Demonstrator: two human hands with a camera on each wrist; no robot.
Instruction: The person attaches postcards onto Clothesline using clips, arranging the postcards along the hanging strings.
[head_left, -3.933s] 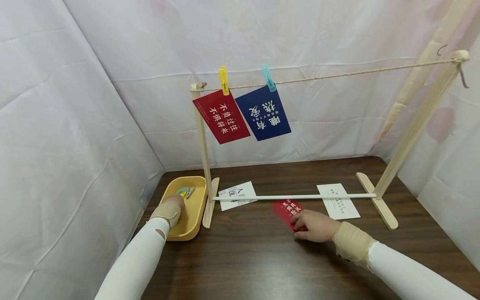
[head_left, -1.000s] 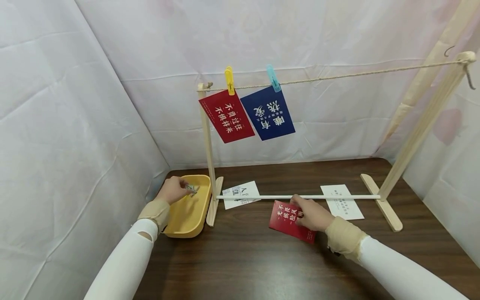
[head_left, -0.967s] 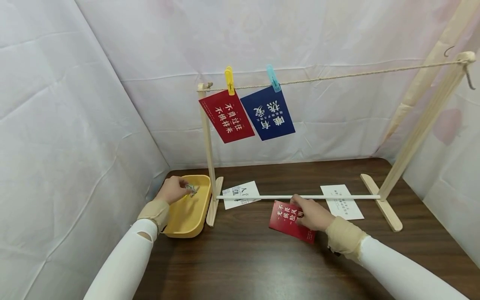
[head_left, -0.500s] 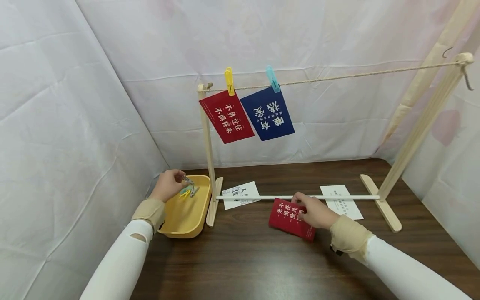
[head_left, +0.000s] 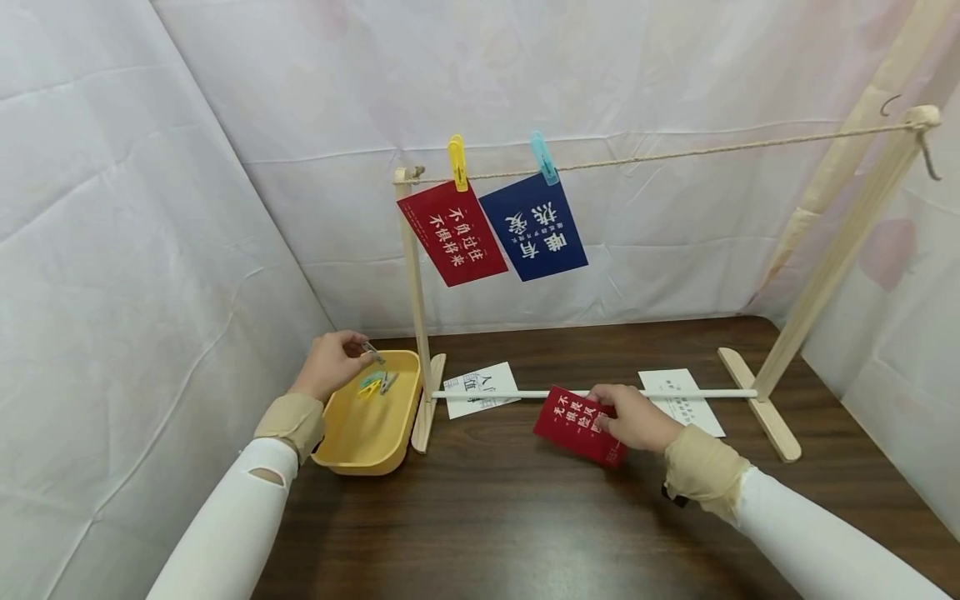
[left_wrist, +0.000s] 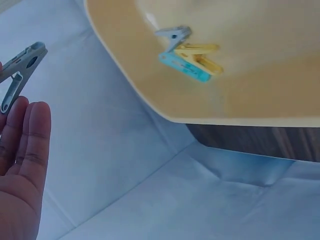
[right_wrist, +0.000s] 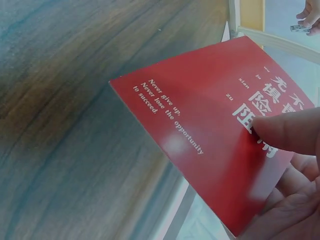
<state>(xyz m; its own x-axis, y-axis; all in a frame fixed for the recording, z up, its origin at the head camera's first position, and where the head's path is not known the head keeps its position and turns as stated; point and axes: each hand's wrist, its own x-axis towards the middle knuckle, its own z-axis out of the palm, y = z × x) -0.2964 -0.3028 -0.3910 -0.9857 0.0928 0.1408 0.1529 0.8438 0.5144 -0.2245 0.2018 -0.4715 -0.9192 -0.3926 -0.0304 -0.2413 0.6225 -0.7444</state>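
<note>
My left hand (head_left: 328, 365) pinches a grey clothespin (left_wrist: 22, 70) above the far left part of a yellow tray (head_left: 360, 458). Inside the tray lie a yellow clothespin (left_wrist: 200, 56), a turquoise clothespin (left_wrist: 184, 67) and another grey clothespin (left_wrist: 175, 36), touching each other. Between thumb and fingers, my right hand (head_left: 637, 419) holds a red card (right_wrist: 195, 120) with white lettering, tilted over the table. On the rope (head_left: 675, 150) hang a red card (head_left: 453, 235) under a yellow clothespin (head_left: 457, 162) and a blue card (head_left: 534, 227) under a light blue clothespin (head_left: 543, 158).
A wooden stand carries the rope, with a left post (head_left: 412, 275), a right post (head_left: 836, 258) and a white crossbar (head_left: 525, 394) low across the table (head_left: 480, 533). White cards lie beneath the bar at left (head_left: 480, 402) and right (head_left: 686, 408). White cloth (head_left: 637, 275) encloses the table.
My left hand has taken a grey clothespin from the tray and lifted it up and back. The right hand has picked the red card off the table and now holds it tilted.
</note>
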